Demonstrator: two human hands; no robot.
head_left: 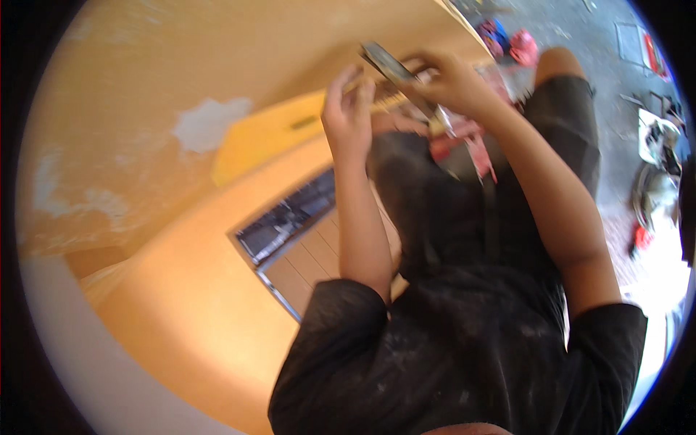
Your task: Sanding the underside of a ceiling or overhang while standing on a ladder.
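Note:
My right hand (pixel 441 81) grips a flat, narrow grey-green block (pixel 387 62) with a dark edge; motion blur hides what exactly it is. Close by on the left, my left hand (pixel 349 119) is raised with its fingers apart and nothing visible in it. Both hands are in front of an orange-yellow painted surface (pixel 290 36), which has whitish worn patches. Behind the left wrist lies a brighter yellow panel (pixel 272 134) with a small dark slot. Below the right hand, a reddish pouch or cloth (pixel 471 148) sits by my lap, its details blurred.
A framed opening with a dark, dusty strip (pixel 286 217) and brown slats (pixel 312 261) is at my left elbow. On the grey floor (pixel 580 25) at the far right are pink and blue bundles (pixel 522 47), a metal frame (pixel 631 42) and assorted clutter (pixel 660 145).

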